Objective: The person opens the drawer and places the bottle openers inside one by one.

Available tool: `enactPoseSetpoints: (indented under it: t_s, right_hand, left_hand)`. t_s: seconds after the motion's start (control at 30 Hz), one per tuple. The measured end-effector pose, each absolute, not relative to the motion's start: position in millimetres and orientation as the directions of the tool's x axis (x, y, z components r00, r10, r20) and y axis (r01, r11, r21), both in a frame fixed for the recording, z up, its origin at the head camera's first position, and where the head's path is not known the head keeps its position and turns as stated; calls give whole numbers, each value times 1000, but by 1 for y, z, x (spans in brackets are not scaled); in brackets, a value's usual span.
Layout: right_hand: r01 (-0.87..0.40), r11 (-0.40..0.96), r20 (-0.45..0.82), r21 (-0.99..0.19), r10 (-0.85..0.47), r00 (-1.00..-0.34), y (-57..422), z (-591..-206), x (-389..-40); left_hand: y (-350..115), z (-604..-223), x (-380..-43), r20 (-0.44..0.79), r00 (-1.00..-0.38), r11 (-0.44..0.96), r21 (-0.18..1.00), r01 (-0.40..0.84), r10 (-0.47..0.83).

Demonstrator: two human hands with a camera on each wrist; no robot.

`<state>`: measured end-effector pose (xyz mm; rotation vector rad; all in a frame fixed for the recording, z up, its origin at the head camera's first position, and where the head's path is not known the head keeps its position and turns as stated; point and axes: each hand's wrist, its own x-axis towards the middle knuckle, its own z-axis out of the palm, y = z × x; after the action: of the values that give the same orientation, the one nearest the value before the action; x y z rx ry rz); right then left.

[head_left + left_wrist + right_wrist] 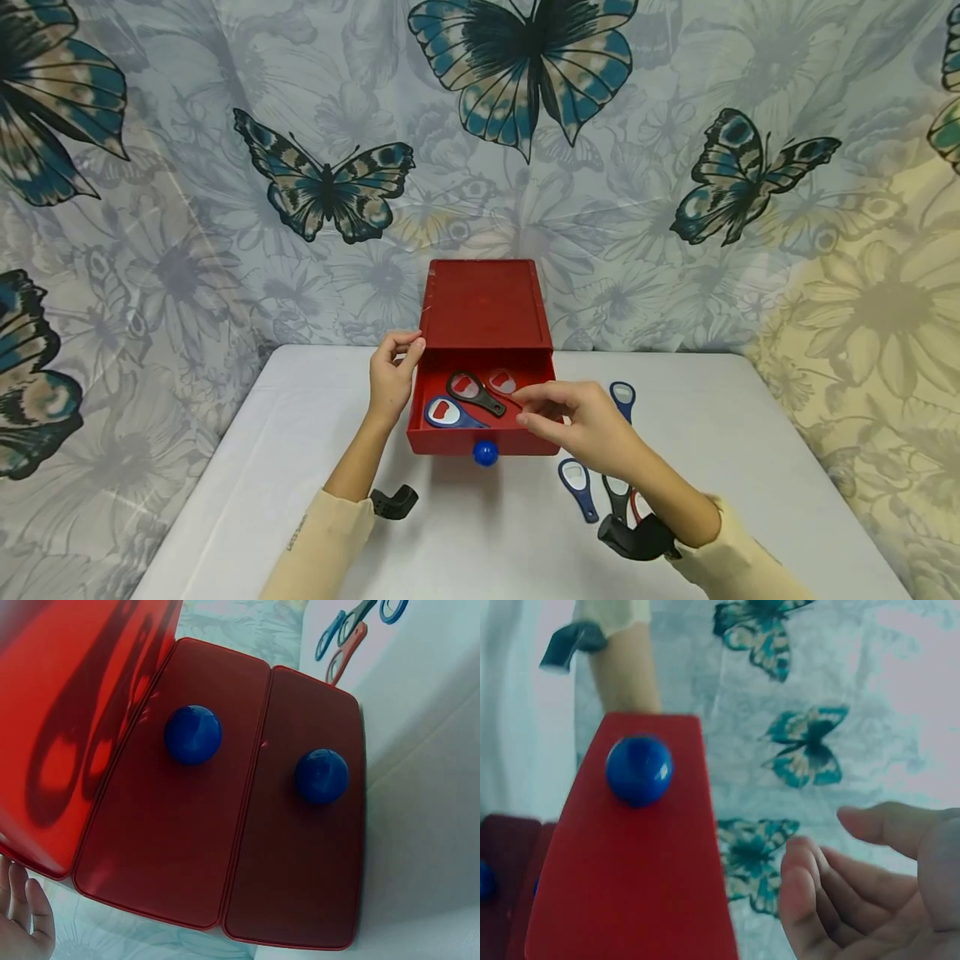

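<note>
A red drawer box [486,304] stands on the table with its top drawer [450,442] pulled out. Inside that drawer lie a blue bottle opener [467,421], a black bottle opener [491,404] and a red bottle opener [492,388]. My left hand [390,379] rests its fingertips against the box's left side; its fingers also show at the lower left of the left wrist view. Over the drawer's right front corner hovers my right hand [588,421]. The right wrist view shows thumb and fingers apart, holding nothing. The red opener's handle end is partly hidden behind the right fingers.
Right of the box, a blue opener [577,490], a black opener [618,500], a partly hidden red opener [636,506] and another blue opener [622,400] lie on the white table [247,492]. Two closed lower drawers with blue knobs [193,735] show in the left wrist view.
</note>
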<state>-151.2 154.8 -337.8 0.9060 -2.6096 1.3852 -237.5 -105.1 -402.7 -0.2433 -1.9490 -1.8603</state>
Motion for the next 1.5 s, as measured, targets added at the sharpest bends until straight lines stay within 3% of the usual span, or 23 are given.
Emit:
enactPoseSetpoints:
  t_s: [0.13, 0.3, 0.4, 0.6, 0.73, 1.0, 1.5]
  right_hand:
    - [-530, 343, 271, -775, -577, -770, 155, -341, -141]
    - [-521, 209, 226, -828, -727, -649, 152, -358, -132]
    - [-475, 185, 187, -860, -753, -631, 149, -374, -129]
    - [-279, 264, 33, -923, -669, -743, 138, -419, -124]
    - [-143, 226, -21, -964, -598, -801, 128, -439, -118]
    - [-143, 107, 80, -984, -452, -888, 115, -441, -117]
    - [-23, 102, -8, -994, -298, -954, 104, -441, -123]
  left_hand:
    - [-105, -402, -237, 425, -890, 85, 905, 416, -163]
    - [-105, -401, -237, 430, -890, 91, 902, 421, -149]
    - [-105, -400, -237, 434, -888, 94, 901, 424, -152]
    - [-105, -402, -236, 422, -889, 88, 906, 413, -178]
    - [-105, -403, -236, 418, -891, 80, 908, 410, -178]
    - [-105, -403, -237, 424, -888, 68, 906, 418, -177]
    - [-107, -401, -237, 404, -899, 74, 915, 397, -170]
